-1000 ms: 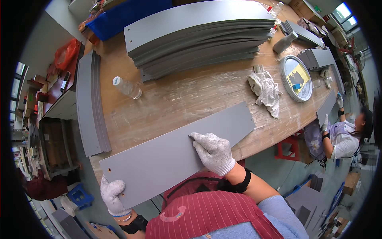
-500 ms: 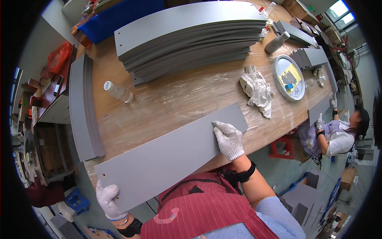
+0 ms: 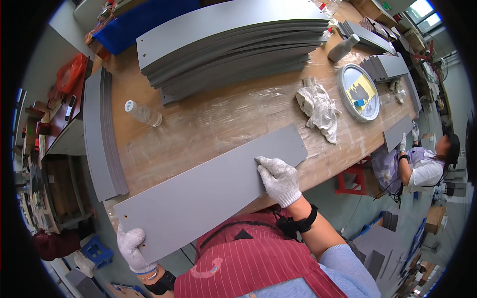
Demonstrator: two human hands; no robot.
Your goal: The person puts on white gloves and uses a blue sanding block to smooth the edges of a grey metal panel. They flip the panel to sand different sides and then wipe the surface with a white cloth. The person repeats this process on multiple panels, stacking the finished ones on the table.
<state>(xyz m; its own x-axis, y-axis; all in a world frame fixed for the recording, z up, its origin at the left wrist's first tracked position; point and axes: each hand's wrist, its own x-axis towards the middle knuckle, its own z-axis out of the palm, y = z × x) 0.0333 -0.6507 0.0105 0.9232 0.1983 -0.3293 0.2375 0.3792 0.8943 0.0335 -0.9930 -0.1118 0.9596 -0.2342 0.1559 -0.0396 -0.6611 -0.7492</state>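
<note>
A long grey panel (image 3: pixel 208 191) lies slantwise along the near table edge, its lower left end jutting past the table. Two small holes show near that end. My left hand (image 3: pixel 132 248), in a white knit glove, grips this end with the thumb on top. My right hand (image 3: pixel 279 181), gloved too, is closed over the panel's right half. A small dark grey piece (image 3: pixel 257 160) pokes out from its fingertips against the panel's surface; most of it is hidden, so its kind is unclear.
A tall stack of grey panels (image 3: pixel 228 44) stands behind, another stack (image 3: pixel 102 139) at left. Between lie a clear bottle (image 3: pixel 144 113), a crumpled white cloth (image 3: pixel 319 110) and a round lid (image 3: pixel 347 102). A grey bottle (image 3: pixel 344 48) stands farther back. At right, a co-worker (image 3: pixel 422 166) holds a panel.
My right hand has slid a little left along the panel with the small grey piece. My left hand keeps its grip on the panel's end. The whole view has shifted slightly.
</note>
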